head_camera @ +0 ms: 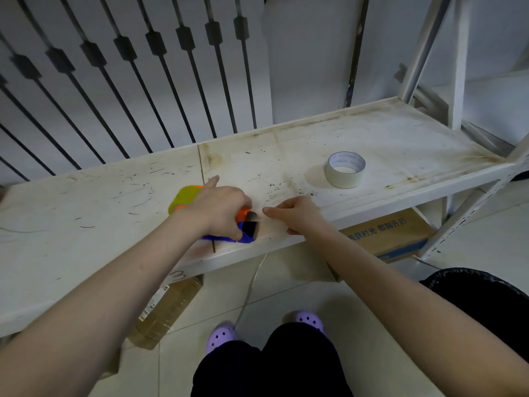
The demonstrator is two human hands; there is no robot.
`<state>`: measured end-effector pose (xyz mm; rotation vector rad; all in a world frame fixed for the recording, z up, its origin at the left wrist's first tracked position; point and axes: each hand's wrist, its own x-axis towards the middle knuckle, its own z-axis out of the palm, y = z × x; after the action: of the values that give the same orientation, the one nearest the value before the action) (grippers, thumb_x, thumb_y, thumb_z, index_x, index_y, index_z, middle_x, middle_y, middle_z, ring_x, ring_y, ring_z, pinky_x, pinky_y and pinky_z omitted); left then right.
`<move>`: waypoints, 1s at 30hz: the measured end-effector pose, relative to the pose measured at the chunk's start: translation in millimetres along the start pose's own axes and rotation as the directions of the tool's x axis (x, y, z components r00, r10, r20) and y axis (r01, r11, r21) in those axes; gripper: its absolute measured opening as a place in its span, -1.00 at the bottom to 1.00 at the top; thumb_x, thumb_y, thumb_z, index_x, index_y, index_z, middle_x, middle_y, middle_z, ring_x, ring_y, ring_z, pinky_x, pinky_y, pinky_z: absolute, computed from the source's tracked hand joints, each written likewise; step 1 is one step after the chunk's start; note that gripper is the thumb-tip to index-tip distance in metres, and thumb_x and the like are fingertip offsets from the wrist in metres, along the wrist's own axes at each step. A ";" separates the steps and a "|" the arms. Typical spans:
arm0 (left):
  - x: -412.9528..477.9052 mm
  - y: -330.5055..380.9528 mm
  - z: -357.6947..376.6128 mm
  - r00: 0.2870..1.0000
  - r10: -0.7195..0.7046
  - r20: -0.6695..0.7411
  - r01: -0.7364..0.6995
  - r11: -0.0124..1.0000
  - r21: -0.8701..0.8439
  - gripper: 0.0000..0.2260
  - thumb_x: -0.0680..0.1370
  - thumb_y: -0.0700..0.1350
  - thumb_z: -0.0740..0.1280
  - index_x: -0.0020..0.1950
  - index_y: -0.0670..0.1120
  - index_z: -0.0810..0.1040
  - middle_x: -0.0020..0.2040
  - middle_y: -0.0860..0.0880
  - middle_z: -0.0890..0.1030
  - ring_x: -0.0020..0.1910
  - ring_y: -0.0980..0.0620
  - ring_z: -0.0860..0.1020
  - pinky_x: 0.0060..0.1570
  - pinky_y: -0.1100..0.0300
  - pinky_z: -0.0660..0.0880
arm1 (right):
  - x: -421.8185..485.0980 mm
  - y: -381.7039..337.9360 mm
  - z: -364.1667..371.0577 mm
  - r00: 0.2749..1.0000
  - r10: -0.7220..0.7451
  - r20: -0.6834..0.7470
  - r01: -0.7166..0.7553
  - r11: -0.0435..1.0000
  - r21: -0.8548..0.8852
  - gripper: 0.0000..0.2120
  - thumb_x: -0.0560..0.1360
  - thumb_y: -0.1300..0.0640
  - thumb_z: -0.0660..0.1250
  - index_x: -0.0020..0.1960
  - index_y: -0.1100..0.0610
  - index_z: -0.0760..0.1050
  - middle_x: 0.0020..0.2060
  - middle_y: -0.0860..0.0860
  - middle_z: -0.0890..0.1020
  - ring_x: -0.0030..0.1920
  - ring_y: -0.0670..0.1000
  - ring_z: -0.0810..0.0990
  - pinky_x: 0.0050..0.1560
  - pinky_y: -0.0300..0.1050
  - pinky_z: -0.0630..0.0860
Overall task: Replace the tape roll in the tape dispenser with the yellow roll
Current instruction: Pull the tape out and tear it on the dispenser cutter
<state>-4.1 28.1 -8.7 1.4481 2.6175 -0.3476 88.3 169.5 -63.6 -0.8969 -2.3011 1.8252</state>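
The tape dispenser point(246, 227), orange and blue with a dark blade end, lies on the white shelf point(86, 224) near its front edge. A yellow roll point(184, 197) sits in it, partly hidden by my left hand point(220, 209), which grips the dispenser with the index finger stretched out. My right hand point(297, 214) is just right of the blade end, fingers pinched together; whether a tape end is between them cannot be told. A pale cream tape roll point(345, 169) stands alone further right on the shelf.
Dark railing bars point(128, 81) rise behind the shelf. A shelf upright point(458, 67) stands at the right. Below are a cardboard box point(392, 236), a plastic oil bottle point(169, 308), a black bin point(486, 296) and a white cord point(252, 285) on the tiled floor.
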 end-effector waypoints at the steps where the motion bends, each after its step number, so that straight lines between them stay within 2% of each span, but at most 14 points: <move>1: -0.6 -1.2 1.0 1.000 0.004 -0.001 -0.004 1.000 0.003 -0.65 0.30 0.08 0.38 0.05 0.03 0.56 -0.04 0.05 0.59 0.07 0.01 0.54 0.43 -0.17 0.02 | 0.2 -1.0 1.8 1.000 0.007 -0.009 -0.007 1.000 0.002 -0.74 0.37 0.03 0.48 -0.23 0.24 0.57 -0.40 0.00 0.48 -0.37 -0.05 0.42 -0.43 -0.24 0.40; 4: -7.1 -4.4 5.0 0.998 0.007 -0.068 -0.003 0.999 0.049 -0.44 0.34 0.10 0.38 0.33 0.06 0.42 0.20 0.05 0.54 0.26 0.01 0.48 0.45 -0.20 -0.04 | -0.5 1.2 5.6 0.999 0.002 -0.035 -0.001 1.000 0.030 -0.73 0.36 0.06 0.49 -0.40 0.10 0.47 -0.32 -0.02 0.57 -0.39 -0.10 0.41 -0.40 -0.24 0.31; 6: -15.7 -6.7 8.9 0.987 0.015 -0.162 -0.006 0.998 0.056 -0.35 0.37 0.16 0.36 0.43 0.09 0.29 0.32 0.07 0.46 0.33 0.02 0.43 0.45 -0.19 -0.06 | -2.8 4.7 7.8 0.998 -0.010 -0.057 0.013 0.999 0.053 -0.71 0.36 0.06 0.49 -0.42 0.07 0.42 -0.29 -0.03 0.59 -0.37 -0.12 0.42 -0.38 -0.24 0.31; 10: -31.6 -13.9 15.0 0.956 0.043 -0.289 -0.037 0.999 0.027 -0.53 0.46 0.15 0.27 0.36 0.11 0.41 0.32 0.09 0.50 0.33 0.07 0.44 0.46 -0.17 -0.09 | -7.9 12.2 15.6 0.997 -0.033 -0.074 0.038 0.997 0.068 -0.65 0.36 0.10 0.47 -0.46 0.08 0.36 -0.45 -0.07 0.47 -0.45 -0.10 0.37 -0.42 -0.24 0.28; 15: -36.0 -19.9 17.9 0.963 0.039 -0.268 -0.042 0.999 -0.005 -0.68 0.51 0.06 0.25 0.25 0.14 0.53 0.28 0.09 0.54 0.32 0.07 0.45 0.46 -0.19 -0.14 | -4.5 14.1 20.5 1.000 -0.007 -0.015 0.007 1.000 -0.023 -0.64 0.38 0.04 0.44 -0.43 0.11 0.31 -0.53 -0.03 0.30 -0.47 -0.06 0.28 -0.42 -0.20 0.22; 20: -33.7 -20.4 17.3 0.977 0.021 -0.213 -0.016 1.000 0.025 -0.71 0.50 0.10 0.25 0.21 0.17 0.55 0.27 0.15 0.52 0.35 0.12 0.38 0.46 -0.22 -0.21 | 7.3 8.8 21.8 0.999 0.040 -0.010 -0.041 0.989 -0.144 -0.57 0.36 -0.07 0.44 -0.45 0.09 0.27 -0.53 -0.02 0.24 -0.49 -0.03 0.23 -0.40 -0.18 0.17; 24: -34.1 -23.6 18.1 0.977 0.013 -0.214 -0.019 0.999 -0.027 -0.74 0.49 0.11 0.26 0.14 0.17 0.59 0.26 0.15 0.52 0.35 0.13 0.38 0.46 -0.23 -0.20 | 10.7 2.5 16.2 0.997 0.067 0.040 -0.056 0.971 -0.232 -0.60 0.37 -0.07 0.44 -0.41 0.08 0.29 -0.51 -0.02 0.25 -0.49 -0.05 0.23 -0.41 -0.19 0.18; 28: -34.0 -24.5 17.8 0.978 0.021 -0.208 -0.026 0.999 -0.022 -0.76 0.48 0.10 0.26 0.09 0.17 0.62 0.26 0.14 0.52 0.35 0.13 0.39 0.45 -0.23 -0.20 | 11.8 -2.5 12.9 0.990 0.109 0.090 -0.083 0.964 -0.253 -0.69 0.37 -0.06 0.46 -0.27 0.13 0.42 -0.49 -0.01 0.25 -0.50 -0.05 0.21 -0.46 -0.22 0.16; 30: -33.7 -24.2 16.7 0.980 0.025 -0.196 -0.030 0.999 -0.023 -0.77 0.48 0.07 0.26 0.08 0.17 0.63 0.24 0.15 0.53 0.34 0.13 0.39 0.45 -0.24 -0.20 | 12.3 -5.4 12.4 0.986 0.127 0.110 -0.095 0.960 -0.262 -0.68 0.37 -0.06 0.47 -0.32 0.16 0.46 -0.49 0.00 0.26 -0.50 -0.05 0.21 -0.47 -0.22 0.16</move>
<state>-6.7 -16.3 -14.0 1.5838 2.7373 -0.1754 71.1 164.0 -65.9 -0.9881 -2.6637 1.6955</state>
